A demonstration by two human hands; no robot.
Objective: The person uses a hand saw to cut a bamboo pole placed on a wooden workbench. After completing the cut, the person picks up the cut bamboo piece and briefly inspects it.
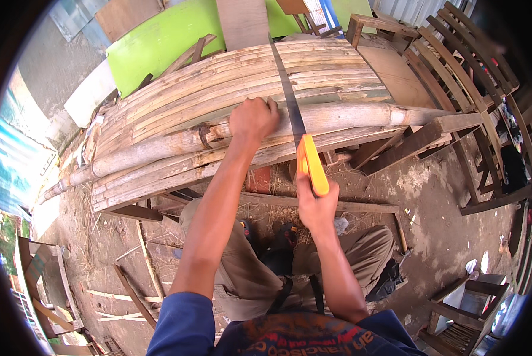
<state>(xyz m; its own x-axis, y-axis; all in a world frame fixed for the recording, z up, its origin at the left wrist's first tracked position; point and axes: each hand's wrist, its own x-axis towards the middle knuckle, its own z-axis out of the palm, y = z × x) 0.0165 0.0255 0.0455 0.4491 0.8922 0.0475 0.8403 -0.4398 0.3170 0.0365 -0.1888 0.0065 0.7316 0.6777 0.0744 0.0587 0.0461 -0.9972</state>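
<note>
A thick bamboo pole [159,145] lies across a bench of bamboo slats [230,77]. My left hand [253,118] is pressed down on the pole, gripping it near its middle. My right hand [314,204] holds the orange handle [311,163] of a handsaw. The saw's long grey blade [287,89] runs away from me and crosses the pole just right of my left hand.
Wooden chair frames [467,77] stand at the right. A green board [159,41] and plywood sheets lean at the back. Offcuts and strips [135,291] litter the dirt ground. A wooden frame [46,279] stands at the lower left.
</note>
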